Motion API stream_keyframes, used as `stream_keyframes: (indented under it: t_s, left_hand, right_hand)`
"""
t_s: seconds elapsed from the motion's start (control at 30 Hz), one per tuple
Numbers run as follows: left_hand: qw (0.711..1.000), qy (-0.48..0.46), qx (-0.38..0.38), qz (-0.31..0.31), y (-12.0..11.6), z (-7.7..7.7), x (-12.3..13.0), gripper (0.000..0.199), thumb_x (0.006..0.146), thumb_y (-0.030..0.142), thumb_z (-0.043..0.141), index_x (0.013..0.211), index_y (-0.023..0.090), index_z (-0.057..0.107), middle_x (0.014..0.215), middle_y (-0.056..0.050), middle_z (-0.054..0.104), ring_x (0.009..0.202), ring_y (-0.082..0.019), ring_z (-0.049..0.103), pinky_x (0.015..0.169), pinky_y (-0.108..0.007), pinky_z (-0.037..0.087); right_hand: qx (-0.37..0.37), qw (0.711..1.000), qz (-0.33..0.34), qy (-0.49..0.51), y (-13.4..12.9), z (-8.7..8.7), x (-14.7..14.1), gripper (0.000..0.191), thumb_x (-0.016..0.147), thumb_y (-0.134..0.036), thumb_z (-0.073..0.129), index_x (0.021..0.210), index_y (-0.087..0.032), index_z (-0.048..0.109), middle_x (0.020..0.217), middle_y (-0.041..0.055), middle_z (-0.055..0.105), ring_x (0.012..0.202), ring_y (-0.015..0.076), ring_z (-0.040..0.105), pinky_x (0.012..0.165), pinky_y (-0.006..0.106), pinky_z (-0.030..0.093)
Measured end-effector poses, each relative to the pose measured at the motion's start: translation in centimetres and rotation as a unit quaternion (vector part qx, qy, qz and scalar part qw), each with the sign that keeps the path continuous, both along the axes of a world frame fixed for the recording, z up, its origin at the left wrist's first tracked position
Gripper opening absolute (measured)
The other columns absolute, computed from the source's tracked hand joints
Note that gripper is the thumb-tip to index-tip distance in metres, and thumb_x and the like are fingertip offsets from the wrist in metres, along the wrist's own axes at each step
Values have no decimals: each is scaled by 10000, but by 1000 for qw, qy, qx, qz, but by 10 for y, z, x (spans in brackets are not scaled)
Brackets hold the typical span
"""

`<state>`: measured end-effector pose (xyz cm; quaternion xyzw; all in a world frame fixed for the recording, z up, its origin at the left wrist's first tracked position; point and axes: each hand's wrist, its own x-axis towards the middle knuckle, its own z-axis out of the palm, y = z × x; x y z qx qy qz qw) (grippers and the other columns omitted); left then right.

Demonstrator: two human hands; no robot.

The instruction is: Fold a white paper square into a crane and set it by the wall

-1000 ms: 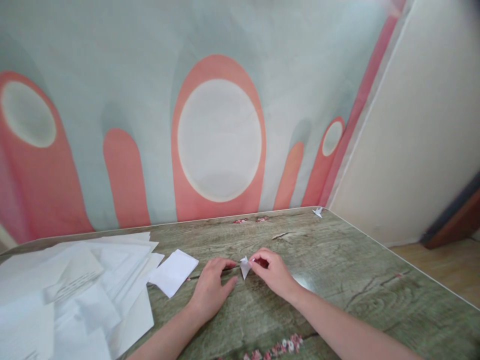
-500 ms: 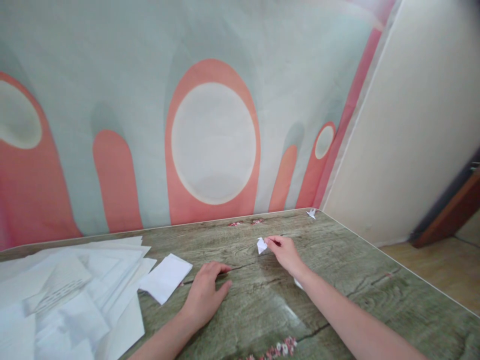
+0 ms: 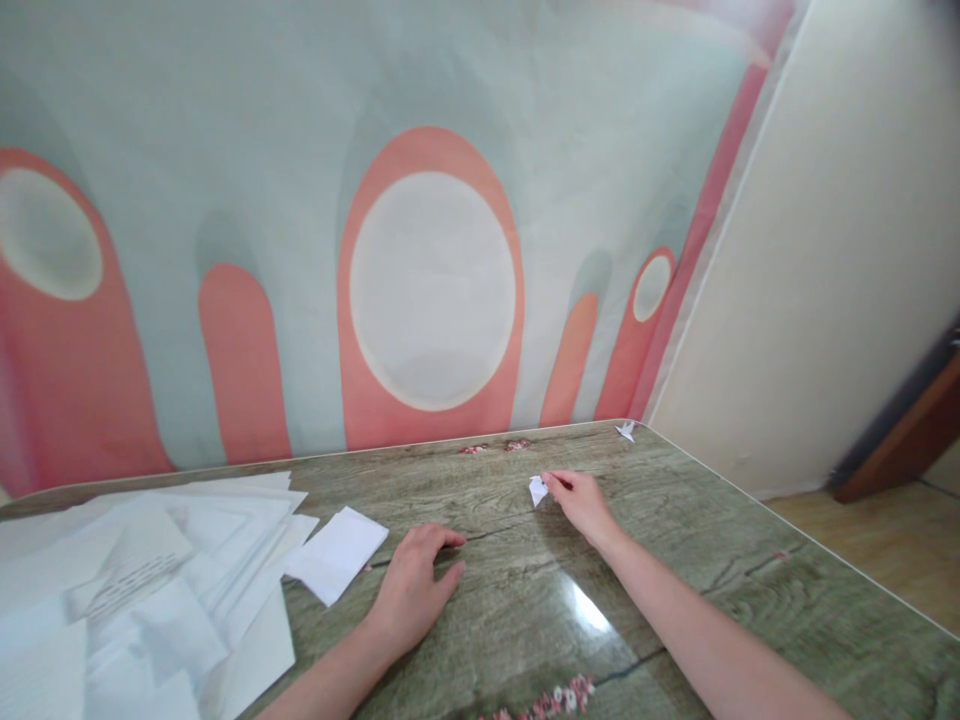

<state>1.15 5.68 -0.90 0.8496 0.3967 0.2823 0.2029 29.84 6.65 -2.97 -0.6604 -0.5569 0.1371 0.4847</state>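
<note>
Between the thumb and fingers of my right hand (image 3: 581, 503) is a small folded piece of white paper (image 3: 537, 490), pinched at its right side near the middle of the table. Its exact folded shape is too small to make out. My left hand (image 3: 416, 575) rests on the wood-patterned table (image 3: 495, 610), thumb and fingers apart, holding nothing. Just left of that hand lies a white rectangular sheet of paper (image 3: 341, 553), apart from the fingers.
A big loose pile of white papers (image 3: 202, 570) covers the table's left side. At the far right corner sits a small folded white paper figure (image 3: 625, 431). Behind the table hangs a backdrop (image 3: 300, 130) with pink arch shapes; a brown wooden piece (image 3: 900, 445) stands beyond the right edge.
My right hand has shifted slightly to the right with the folded paper still pinched. The left hand stays in place, and the camera view has moved a little.
</note>
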Motion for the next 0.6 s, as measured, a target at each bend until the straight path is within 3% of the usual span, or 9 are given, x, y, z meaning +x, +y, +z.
stream_keyframes:
  t_s: [0.2, 0.33, 0.6]
  left_hand:
    - [1000, 0, -3, -4, -1, 4, 1, 187, 738, 184, 547, 908, 210, 618, 943, -42, 614, 933, -210, 539, 863, -350, 396]
    - [1000, 4, -11, -2, -1, 6, 1, 193, 737, 182, 539, 911, 210, 620, 942, -45, 616, 935, -215, 539, 869, -358, 397]
    - [1000, 9, -1, -5, -1, 5, 0, 183, 745, 199, 529, 907, 210, 613, 940, -45, 617, 940, -217, 543, 866, -351, 403]
  right_hand:
    - [4, 997, -24, -67, -3, 15, 5, 303, 797, -361, 480, 802, -153, 700, 726, 59, 664, 656, 182, 582, 648, 295, 441]
    - [-2, 992, -22, -126, -8, 23, 7, 231, 728, -310, 580, 891, -183, 684, 850, 41, 624, 615, 139, 548, 671, 288, 435]
    - [-22, 983, -14, -180, -8, 15, 4, 145, 739, -168, 560, 814, -206, 678, 755, 17, 642, 692, 147, 585, 676, 255, 427]
